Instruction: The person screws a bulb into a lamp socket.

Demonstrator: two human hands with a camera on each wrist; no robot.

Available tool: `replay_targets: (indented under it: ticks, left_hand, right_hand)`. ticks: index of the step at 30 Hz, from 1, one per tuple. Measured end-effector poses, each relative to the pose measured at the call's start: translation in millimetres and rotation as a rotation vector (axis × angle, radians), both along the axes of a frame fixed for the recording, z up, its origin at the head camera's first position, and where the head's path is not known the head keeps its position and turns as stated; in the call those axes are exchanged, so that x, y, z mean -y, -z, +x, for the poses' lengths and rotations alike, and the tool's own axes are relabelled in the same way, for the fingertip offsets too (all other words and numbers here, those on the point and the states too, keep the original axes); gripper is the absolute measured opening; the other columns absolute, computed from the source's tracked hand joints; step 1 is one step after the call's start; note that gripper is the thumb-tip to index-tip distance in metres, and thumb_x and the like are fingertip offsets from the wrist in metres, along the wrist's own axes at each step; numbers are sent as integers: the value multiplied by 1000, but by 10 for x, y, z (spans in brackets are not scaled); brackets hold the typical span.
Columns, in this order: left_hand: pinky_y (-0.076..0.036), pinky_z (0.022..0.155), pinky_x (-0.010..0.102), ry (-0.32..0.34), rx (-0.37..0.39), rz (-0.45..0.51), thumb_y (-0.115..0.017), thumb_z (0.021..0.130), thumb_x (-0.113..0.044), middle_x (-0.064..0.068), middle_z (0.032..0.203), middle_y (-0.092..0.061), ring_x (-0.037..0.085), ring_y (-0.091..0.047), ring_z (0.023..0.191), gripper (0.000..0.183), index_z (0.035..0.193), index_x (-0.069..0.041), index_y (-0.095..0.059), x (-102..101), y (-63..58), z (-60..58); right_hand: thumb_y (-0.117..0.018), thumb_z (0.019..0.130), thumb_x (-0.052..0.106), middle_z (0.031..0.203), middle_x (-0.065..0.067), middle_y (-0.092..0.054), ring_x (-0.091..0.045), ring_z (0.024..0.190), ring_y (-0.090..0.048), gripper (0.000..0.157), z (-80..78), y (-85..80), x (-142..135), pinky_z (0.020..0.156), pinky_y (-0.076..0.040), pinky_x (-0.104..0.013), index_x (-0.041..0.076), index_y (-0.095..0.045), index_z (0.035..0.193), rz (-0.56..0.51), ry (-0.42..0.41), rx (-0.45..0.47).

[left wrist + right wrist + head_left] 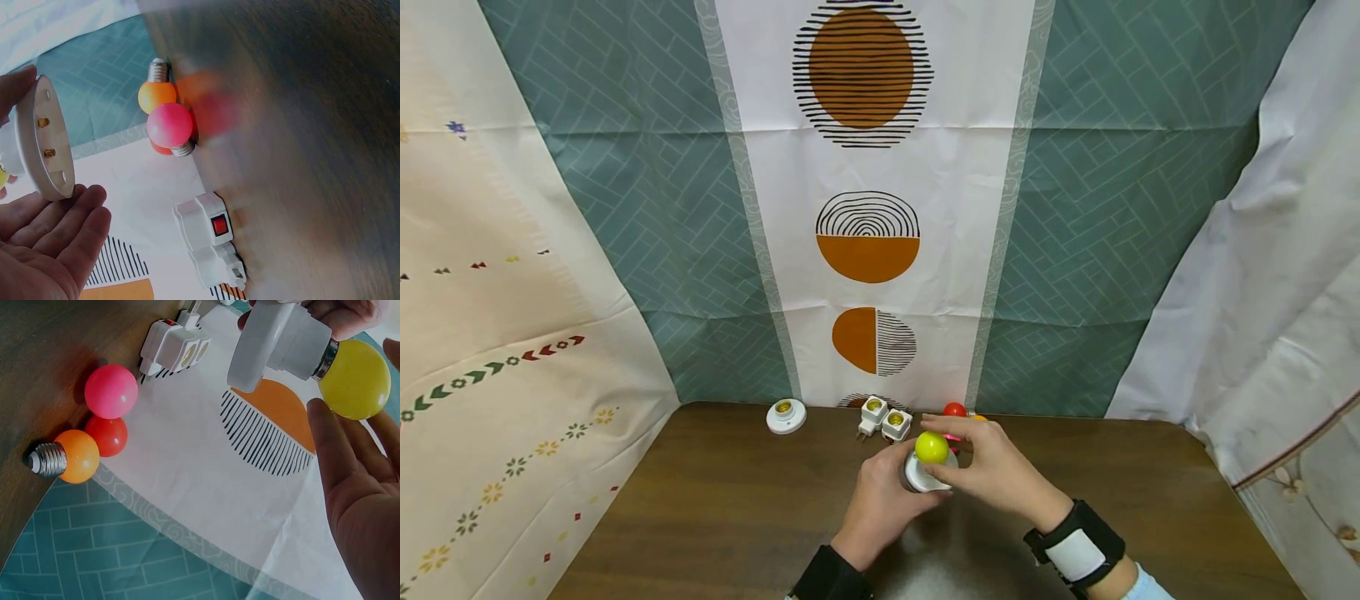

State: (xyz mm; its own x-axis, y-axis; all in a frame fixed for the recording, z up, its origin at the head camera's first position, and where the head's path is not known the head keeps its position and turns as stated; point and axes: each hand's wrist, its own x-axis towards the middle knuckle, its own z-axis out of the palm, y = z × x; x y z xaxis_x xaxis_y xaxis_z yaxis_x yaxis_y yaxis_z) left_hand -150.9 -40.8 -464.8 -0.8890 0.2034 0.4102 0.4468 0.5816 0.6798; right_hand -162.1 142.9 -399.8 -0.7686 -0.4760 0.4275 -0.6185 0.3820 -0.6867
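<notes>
My left hand (883,492) grips a white round-based lamp holder (256,347) by its edge, raised over the table. The holder is tilted on its side, and two brass screws show on its hollow underside in the left wrist view. A yellow light bulb (932,447) sits in its socket, with a thin band of metal thread visible between glass and socket (326,359). My right hand (1003,471) holds the yellow bulb between thumb and fingers, fingertips around the glass.
Near the back edge lie a pink bulb (111,391), an orange bulb (78,456) and a red bulb (107,437). Two white plug-in sockets (874,413), one with a red switch (219,225), are beside them. Another round lamp holder (786,418) stands farther left. Patterned cloth hangs behind the table.
</notes>
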Motion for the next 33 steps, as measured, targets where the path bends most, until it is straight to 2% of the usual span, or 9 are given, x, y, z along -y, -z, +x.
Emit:
replay_targets:
  ticks: [6,10,18,22,30,33]
  left_hand:
    - [-45,76,24,-4,-9,-13,-80,65,-47,-15,108,-56,2,-53,91,66,122,-24,-56,3,19,0]
    - [-45,76,25,-12,2,-13,-79,65,-48,-15,109,-56,3,-52,91,67,123,-25,-55,9,36,5]
    - [-45,78,26,-9,22,-3,-79,66,-48,-15,109,-55,4,-52,92,66,123,-26,-54,3,34,-9]
    - [-45,79,27,-11,7,-6,-81,65,-44,-14,110,-55,5,-52,93,67,124,-25,-54,-5,15,-8]
    - [-44,81,29,-56,-18,-9,-79,66,-47,-8,113,-55,9,-51,96,74,127,-16,-53,2,14,0]
    - [-45,81,30,-60,-42,-6,-79,65,-49,-5,112,-56,11,-52,96,75,126,-14,-54,15,26,7]
  right_hand:
    - [-74,79,25,116,10,-59,-8,101,-55,43,-11,11,-8,79,-47,-30,22,-61,120,9,-20,28]
    - [-75,77,26,112,14,-59,-7,98,-56,42,-6,17,2,78,-48,-30,22,-63,117,5,14,38]
    - [-80,71,26,105,13,-63,-4,90,-57,41,12,15,46,71,-49,-29,24,-66,110,-12,115,-8]
    - [-81,69,26,102,13,-63,-5,86,-57,41,14,27,59,67,-50,-32,24,-67,108,-28,142,-19]
    - [-82,68,24,103,10,-63,-6,87,-58,42,17,-34,46,68,-49,-24,21,-68,107,-49,130,-11]
    - [-82,68,24,103,9,-63,-7,86,-59,43,12,-31,35,68,-49,-25,21,-67,108,-59,112,-5]
